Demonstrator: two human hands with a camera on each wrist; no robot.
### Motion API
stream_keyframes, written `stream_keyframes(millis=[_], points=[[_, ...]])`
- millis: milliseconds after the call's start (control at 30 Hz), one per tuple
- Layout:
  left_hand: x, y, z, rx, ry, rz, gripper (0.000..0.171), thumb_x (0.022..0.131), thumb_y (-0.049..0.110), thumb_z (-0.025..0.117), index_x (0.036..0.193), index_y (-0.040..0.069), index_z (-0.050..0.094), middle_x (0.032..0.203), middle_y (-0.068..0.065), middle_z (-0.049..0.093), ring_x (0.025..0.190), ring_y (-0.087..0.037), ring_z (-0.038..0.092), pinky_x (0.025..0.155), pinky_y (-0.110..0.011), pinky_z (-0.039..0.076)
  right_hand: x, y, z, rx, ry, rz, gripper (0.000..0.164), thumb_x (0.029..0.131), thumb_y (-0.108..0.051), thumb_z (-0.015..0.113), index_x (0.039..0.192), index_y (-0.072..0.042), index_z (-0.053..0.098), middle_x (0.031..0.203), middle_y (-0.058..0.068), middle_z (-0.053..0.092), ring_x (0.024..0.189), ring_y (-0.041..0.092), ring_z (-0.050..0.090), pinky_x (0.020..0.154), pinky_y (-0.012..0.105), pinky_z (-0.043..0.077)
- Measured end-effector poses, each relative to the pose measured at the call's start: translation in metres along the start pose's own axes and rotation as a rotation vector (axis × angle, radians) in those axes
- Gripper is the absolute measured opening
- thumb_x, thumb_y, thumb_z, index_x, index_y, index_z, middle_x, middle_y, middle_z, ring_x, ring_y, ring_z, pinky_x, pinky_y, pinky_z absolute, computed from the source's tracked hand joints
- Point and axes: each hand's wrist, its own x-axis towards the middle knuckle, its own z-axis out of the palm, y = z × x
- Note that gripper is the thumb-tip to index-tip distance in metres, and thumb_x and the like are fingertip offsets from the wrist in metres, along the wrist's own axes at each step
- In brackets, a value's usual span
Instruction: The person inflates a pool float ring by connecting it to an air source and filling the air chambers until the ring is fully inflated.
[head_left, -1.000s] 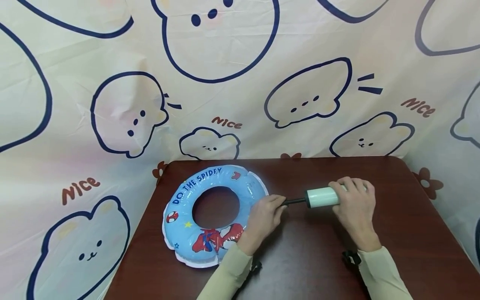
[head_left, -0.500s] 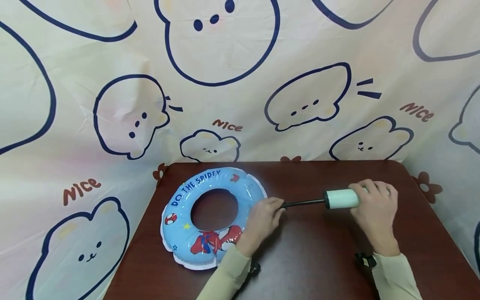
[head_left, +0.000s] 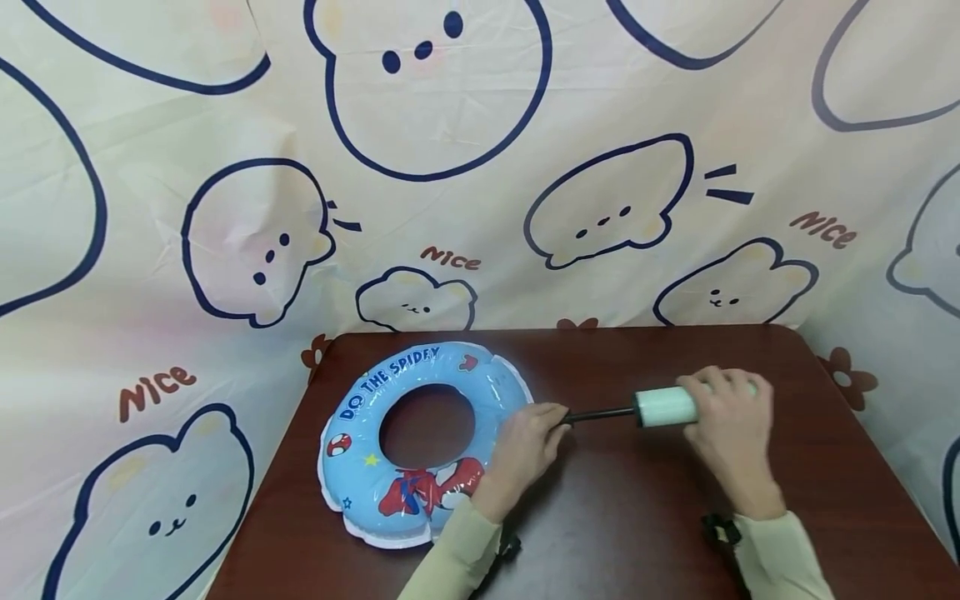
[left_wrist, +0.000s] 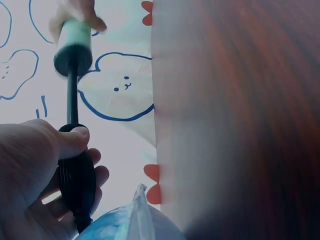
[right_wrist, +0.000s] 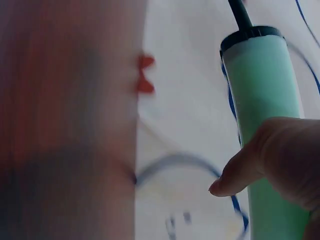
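Fingers (left_wrist: pixel 101 175) of the left hand (head_left: pixel 525 446) were curled round the black handle (left_wrist: pixel 77 182) of a hand pump (head_left: pixel 665 407), the thumb laid across one end. A thin black rod (head_left: pixel 600 414) ran from that end to the mint-green barrel (right_wrist: pixel 262 85), which the right hand (head_left: pixel 731 442) gripped, its fingers wrapped round the part away from the rod. A blue inflatable swim ring (head_left: pixel 356 483), lettered DO THE SPIDEY and bearing a red-and-blue figure (head_left: pixel 408 496), lay on the dark brown table (head_left: pixel 615 517) beside the left hand; whether the pump joined it could not be told. Behind the table hung a pale cloth (head_left: pixel 450 208) printed with navy-outlined animals, brown flowers and the word Nice.
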Motion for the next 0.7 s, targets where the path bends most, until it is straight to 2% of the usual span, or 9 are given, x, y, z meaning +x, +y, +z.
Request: stream_keyframes(millis=[100,267,500,700], points=[[-0.002,0.000,0.000,0.008,0.016,0.013,0.024,0.097,0.017,0.081,0.120,0.009,0.080,0.117,-0.002,0.081,0.102,-0.015,0.077,0.093,-0.027,0.062,0.001,-0.024,0.013,-0.012,-0.003,-0.052,0.053,0.056,0.010,0.075,0.105,-0.009,0.077,0.100,0.016,0.071,0.096,0.045,0.061,0.094,0.067,0.043],[0.001,0.000,0.002,0.014,0.052,0.024,0.023,0.097,0.015,0.081,0.119,0.009,0.080,0.115,-0.002,0.080,0.099,-0.015,0.075,0.093,-0.026,0.062,0.008,-0.051,0.022,-0.039,0.010,-0.071,0.050,0.058,0.011,0.073,0.103,-0.011,0.077,0.100,0.015,0.070,0.094,0.044,0.062,0.094,0.068,0.045],[-0.001,0.003,0.006,0.036,0.056,0.030,0.020,0.094,0.013,0.084,0.113,0.011,0.079,0.110,0.000,0.079,0.094,-0.013,0.072,0.091,-0.023,0.061,0.001,-0.070,0.033,-0.021,0.006,-0.076,0.053,0.056,0.012,0.074,0.103,-0.011,0.078,0.098,0.014,0.069,0.092,0.044,0.062,0.091,0.068,0.045],[0.000,0.006,0.004,0.049,0.040,0.034,0.022,0.095,0.016,0.083,0.116,0.012,0.079,0.115,-0.001,0.080,0.099,-0.014,0.074,0.093,-0.025,0.061,-0.002,-0.076,0.037,-0.004,0.016,-0.092,0.053,0.057,0.010,0.072,0.105,-0.013,0.079,0.099,0.013,0.069,0.093,0.043,0.062,0.090,0.067,0.045]])
